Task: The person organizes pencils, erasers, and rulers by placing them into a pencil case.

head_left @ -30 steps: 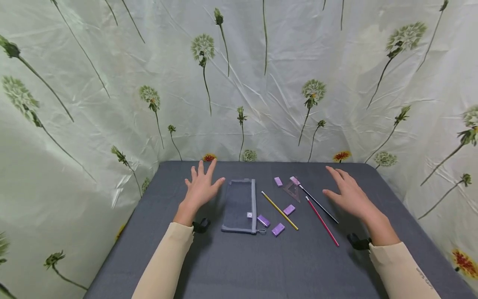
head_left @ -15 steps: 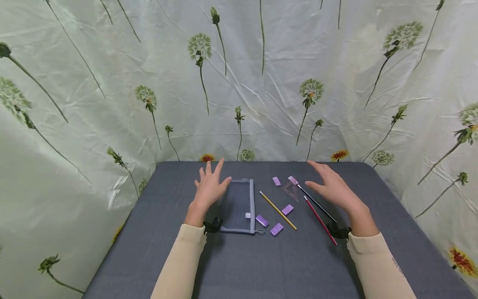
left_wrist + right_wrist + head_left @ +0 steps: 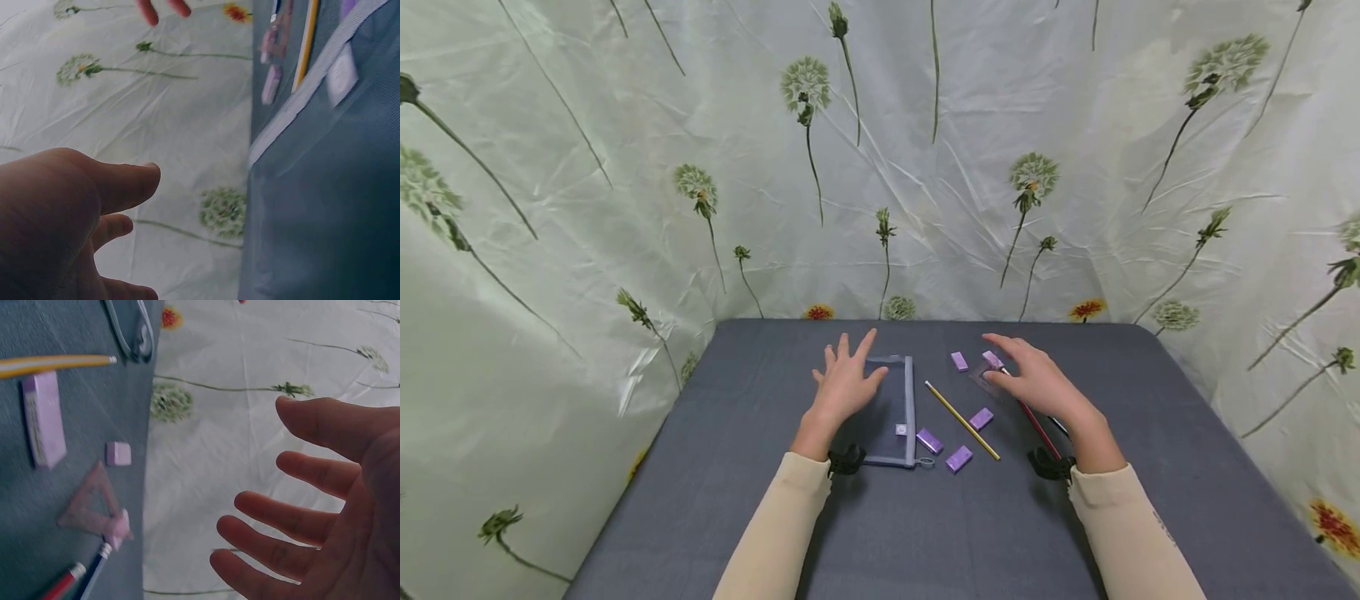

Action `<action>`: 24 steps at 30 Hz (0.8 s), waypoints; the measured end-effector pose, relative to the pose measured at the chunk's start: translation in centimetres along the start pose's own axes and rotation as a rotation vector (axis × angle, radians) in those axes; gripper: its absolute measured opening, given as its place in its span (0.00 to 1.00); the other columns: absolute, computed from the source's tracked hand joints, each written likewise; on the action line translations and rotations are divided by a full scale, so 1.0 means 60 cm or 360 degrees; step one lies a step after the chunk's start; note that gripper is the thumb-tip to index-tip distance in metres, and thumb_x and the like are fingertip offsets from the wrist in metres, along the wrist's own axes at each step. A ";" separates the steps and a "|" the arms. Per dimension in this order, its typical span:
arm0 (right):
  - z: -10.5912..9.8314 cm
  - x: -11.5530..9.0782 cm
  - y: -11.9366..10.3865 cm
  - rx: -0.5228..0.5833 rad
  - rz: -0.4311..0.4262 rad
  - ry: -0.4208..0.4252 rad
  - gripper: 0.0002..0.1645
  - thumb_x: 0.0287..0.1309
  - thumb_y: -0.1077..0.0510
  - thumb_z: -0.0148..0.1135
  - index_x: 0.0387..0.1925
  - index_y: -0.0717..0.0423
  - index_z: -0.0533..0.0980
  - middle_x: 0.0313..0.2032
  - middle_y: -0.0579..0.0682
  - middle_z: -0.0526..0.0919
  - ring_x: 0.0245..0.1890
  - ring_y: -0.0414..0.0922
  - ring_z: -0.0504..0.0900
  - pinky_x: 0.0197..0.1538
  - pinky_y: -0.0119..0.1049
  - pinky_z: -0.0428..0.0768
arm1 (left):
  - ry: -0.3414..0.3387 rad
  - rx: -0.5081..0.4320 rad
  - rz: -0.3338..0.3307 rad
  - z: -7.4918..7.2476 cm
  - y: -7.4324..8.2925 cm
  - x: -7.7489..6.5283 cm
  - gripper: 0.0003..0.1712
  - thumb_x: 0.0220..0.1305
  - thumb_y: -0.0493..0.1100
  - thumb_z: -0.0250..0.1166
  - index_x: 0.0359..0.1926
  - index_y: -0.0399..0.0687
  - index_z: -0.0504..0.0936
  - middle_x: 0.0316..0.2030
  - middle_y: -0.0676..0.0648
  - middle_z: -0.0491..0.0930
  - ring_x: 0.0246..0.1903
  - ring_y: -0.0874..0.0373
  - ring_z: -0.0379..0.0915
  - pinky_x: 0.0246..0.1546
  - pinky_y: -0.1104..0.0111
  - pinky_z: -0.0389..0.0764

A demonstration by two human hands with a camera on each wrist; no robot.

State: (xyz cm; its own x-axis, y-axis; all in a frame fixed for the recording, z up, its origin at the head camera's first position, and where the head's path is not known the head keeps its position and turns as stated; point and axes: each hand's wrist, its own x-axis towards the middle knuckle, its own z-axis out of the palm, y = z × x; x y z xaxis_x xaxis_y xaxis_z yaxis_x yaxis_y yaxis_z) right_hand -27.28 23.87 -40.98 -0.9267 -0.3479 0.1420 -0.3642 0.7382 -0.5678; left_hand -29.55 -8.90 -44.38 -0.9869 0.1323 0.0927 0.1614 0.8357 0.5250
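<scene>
My left hand (image 3: 842,387) hovers with spread fingers over the left part of a grey mesh zip pouch (image 3: 891,408), hiding some of it. Above the pencils, my right hand (image 3: 1037,379) holds nothing, its fingers relaxed and apart. It partly hides a red pencil (image 3: 1040,429), a dark pencil (image 3: 1058,425) and a clear pinkish set square (image 3: 979,377). The right wrist view shows that set square with a small eraser (image 3: 117,530) lying at its corner. Between the hands lies a yellow pencil (image 3: 961,419).
Purple erasers lie about the yellow pencil, one beside the pouch (image 3: 929,442), another nearer the front (image 3: 958,459), a third to the right (image 3: 981,419). A further eraser (image 3: 959,362) lies toward the back. Behind the grey table (image 3: 925,533) hangs a flower-print curtain (image 3: 940,233).
Both hands have moved inward: the left one rightward over the pouch, the right one leftward over the pencils and set square. The objects on the table stay where they were.
</scene>
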 end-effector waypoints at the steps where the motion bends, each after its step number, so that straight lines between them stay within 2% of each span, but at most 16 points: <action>1: 0.005 0.000 0.001 0.0007 -0.0010 -0.0001 0.40 0.68 0.48 0.64 0.77 0.47 0.60 0.70 0.57 0.67 0.66 0.60 0.69 0.61 0.62 0.70 | -0.0019 0.0009 0.0005 0.006 0.003 -0.001 0.42 0.72 0.60 0.59 0.80 0.70 0.51 0.78 0.33 0.43 0.74 0.26 0.33 0.60 0.24 0.46; 5: 0.023 0.006 0.003 0.0027 -0.0027 -0.0021 0.39 0.66 0.50 0.66 0.75 0.47 0.63 0.67 0.54 0.71 0.61 0.58 0.74 0.57 0.59 0.74 | -0.0096 -0.0029 0.0026 0.027 0.018 -0.008 0.42 0.72 0.60 0.59 0.80 0.71 0.51 0.78 0.33 0.42 0.74 0.26 0.32 0.60 0.23 0.44; 8: 0.038 0.012 0.002 0.0044 -0.0034 -0.0057 0.38 0.66 0.51 0.66 0.74 0.48 0.65 0.65 0.54 0.74 0.58 0.58 0.76 0.54 0.57 0.76 | -0.0115 -0.0045 0.0030 0.044 0.029 -0.014 0.42 0.71 0.60 0.60 0.80 0.71 0.52 0.78 0.33 0.42 0.73 0.26 0.33 0.59 0.22 0.43; 11: 0.051 0.021 -0.003 0.0031 -0.0059 -0.0093 0.37 0.65 0.52 0.67 0.73 0.51 0.67 0.61 0.56 0.77 0.56 0.60 0.78 0.51 0.57 0.78 | -0.0099 -0.0012 0.0013 0.058 0.036 -0.015 0.42 0.70 0.60 0.61 0.80 0.69 0.53 0.77 0.32 0.44 0.73 0.25 0.34 0.57 0.21 0.43; 18: 0.082 0.036 -0.007 -0.0030 -0.0084 -0.0155 0.32 0.63 0.56 0.69 0.68 0.54 0.73 0.55 0.60 0.82 0.50 0.58 0.82 0.49 0.54 0.81 | -0.0075 0.0121 -0.0099 0.085 0.049 -0.019 0.45 0.67 0.66 0.61 0.80 0.68 0.54 0.77 0.32 0.46 0.73 0.25 0.33 0.56 0.20 0.40; 24: 0.102 0.031 -0.009 -0.0036 -0.0028 -0.0224 0.33 0.60 0.59 0.71 0.66 0.57 0.74 0.54 0.59 0.82 0.49 0.54 0.83 0.45 0.49 0.82 | -0.0060 0.0144 -0.0098 0.109 0.056 -0.033 0.47 0.65 0.67 0.63 0.80 0.67 0.55 0.76 0.30 0.47 0.72 0.23 0.32 0.53 0.17 0.37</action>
State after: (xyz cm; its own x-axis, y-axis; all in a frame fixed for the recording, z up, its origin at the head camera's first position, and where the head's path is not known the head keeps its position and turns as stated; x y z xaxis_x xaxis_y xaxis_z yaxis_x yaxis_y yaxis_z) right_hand -28.22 19.27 -45.36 -0.8986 -0.4373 0.0361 -0.3838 0.7434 -0.5478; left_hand -27.10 -2.88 -48.35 -0.9948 0.0978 0.0300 0.1008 0.8873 0.4500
